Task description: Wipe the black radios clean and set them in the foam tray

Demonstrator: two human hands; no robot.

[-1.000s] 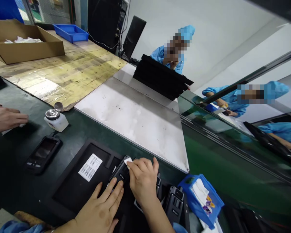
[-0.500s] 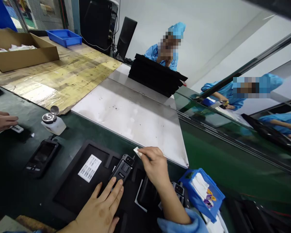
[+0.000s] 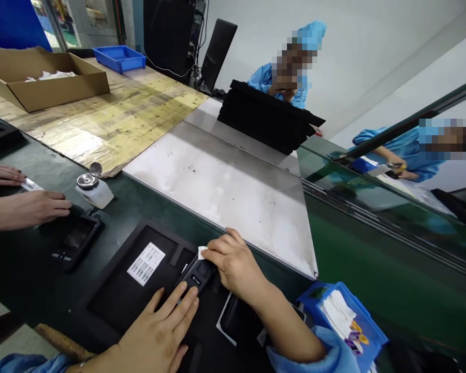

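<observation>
My right hand [image 3: 233, 264] pinches a small folded white cloth [image 3: 202, 253] against the top end of a black handheld radio [image 3: 195, 280] marked "Riton". The fingers of my left hand [image 3: 166, 321] lie flat and slightly apart on the radio's lower part. Under the radio is a black foam tray [image 3: 112, 290] with cut-out recesses. In one recess lies a white sheet of barcode labels [image 3: 146, 264]. Beneath my right forearm, partly hidden, a dark device [image 3: 236, 316] rests over white paper.
At left, a co-worker's hands [image 3: 34, 210] work near another black handheld device [image 3: 77, 238]. A white dispenser bottle [image 3: 95, 192] with its lid raised stands behind it. A blue bin [image 3: 373, 324] of white cloths is at right; a white board [image 3: 217, 171] lies ahead.
My right hand has moved left and brought the white cloth onto the radio's top end. My left hand stays on the radio. A second co-worker's hand has come into view at left.
</observation>
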